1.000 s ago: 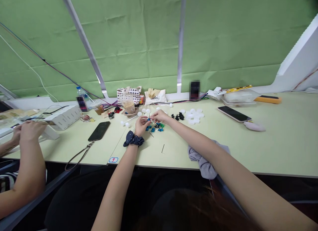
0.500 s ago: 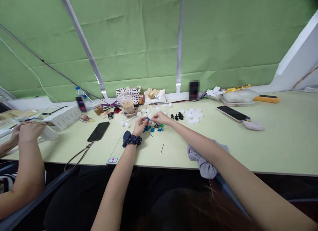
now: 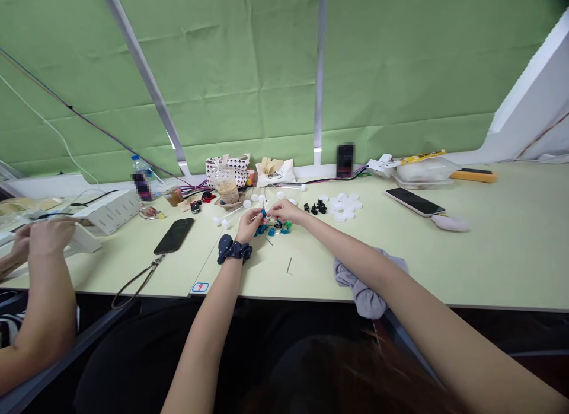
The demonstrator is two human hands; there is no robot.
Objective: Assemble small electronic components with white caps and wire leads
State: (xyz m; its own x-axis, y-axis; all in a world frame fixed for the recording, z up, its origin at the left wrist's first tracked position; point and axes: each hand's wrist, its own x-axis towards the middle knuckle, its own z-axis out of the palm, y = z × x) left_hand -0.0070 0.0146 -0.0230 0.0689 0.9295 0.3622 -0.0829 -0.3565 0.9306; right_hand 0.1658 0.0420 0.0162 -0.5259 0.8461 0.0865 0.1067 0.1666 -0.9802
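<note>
Head view. The left hand [image 3: 247,222] and right hand [image 3: 283,209] meet fingertip to fingertip, each grip pinched on a small blue plastic piece [image 3: 264,213]. They hold it just above the scattered blue and green plastic pieces [image 3: 272,228] on the pale green tabletop [image 3: 489,254]. Over the last second neither hand has shifted or let go, so the handling continues unbroken. Round white plastic caps [image 3: 344,203] lie well apart, to the right.

The pinched blue piece [image 3: 264,213] is too small to identify.
</note>
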